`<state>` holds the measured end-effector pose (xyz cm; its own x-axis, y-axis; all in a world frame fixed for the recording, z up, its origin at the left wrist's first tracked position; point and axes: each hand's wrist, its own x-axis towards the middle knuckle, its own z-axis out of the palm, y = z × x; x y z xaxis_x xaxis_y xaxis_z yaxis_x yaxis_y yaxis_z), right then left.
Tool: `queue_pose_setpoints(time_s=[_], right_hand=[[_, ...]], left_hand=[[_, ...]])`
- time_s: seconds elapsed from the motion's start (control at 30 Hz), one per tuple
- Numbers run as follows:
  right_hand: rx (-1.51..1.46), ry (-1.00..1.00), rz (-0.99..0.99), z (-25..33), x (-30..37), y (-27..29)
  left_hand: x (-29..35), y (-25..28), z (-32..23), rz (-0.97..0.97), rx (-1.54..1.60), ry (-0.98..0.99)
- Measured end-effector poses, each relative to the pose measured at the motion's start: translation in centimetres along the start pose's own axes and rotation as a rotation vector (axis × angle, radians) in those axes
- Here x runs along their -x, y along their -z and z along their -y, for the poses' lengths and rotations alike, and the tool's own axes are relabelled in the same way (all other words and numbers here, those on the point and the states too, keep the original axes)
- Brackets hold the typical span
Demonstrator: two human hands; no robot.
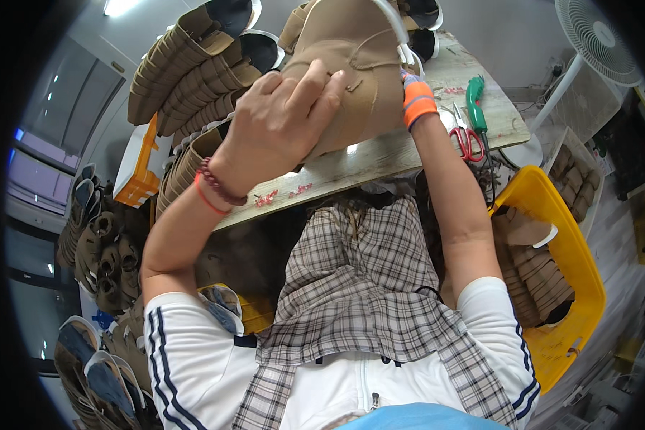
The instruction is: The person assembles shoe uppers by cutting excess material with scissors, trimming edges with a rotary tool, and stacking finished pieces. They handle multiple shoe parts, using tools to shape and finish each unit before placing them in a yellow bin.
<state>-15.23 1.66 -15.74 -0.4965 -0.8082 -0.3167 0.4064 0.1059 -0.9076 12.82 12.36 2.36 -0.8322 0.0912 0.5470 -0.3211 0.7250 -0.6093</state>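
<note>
A tan cap (369, 97) with a pale edge along its upper right is held up in front of me, above the table. My left hand (283, 111) lies against its near left side, fingers bent and pressed onto the cloth by a seam. Loose threads curl over the fabric near those fingertips. On the cap's right edge is my right hand (417, 100), in an orange and grey-striped glove. Its fingers are mostly hidden behind the cap, which it grips.
Nested tan caps (186, 72) are piled at left on the table (358, 168). Red-handled scissors (467, 140) and a green corded tool (475, 104) lie right. A yellow basket (588, 301) holds more caps. A white fan (598, 43) stands far right; an orange-and-white crate (137, 165) sits left.
</note>
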Motion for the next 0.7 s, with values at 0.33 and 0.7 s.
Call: queue_pose_setpoints(time_s=[0.33,0.7], right_hand=[[-0.007,0.041,0.070,1.1,-0.1,0.8],[-0.172,0.165,-0.015,-0.1,3.0,-1.1]], left_hand=[[1.7,0.1,0.2,0.291,0.572,0.160],[0.0,-4.7,-2.1,-0.276,0.419,0.599]])
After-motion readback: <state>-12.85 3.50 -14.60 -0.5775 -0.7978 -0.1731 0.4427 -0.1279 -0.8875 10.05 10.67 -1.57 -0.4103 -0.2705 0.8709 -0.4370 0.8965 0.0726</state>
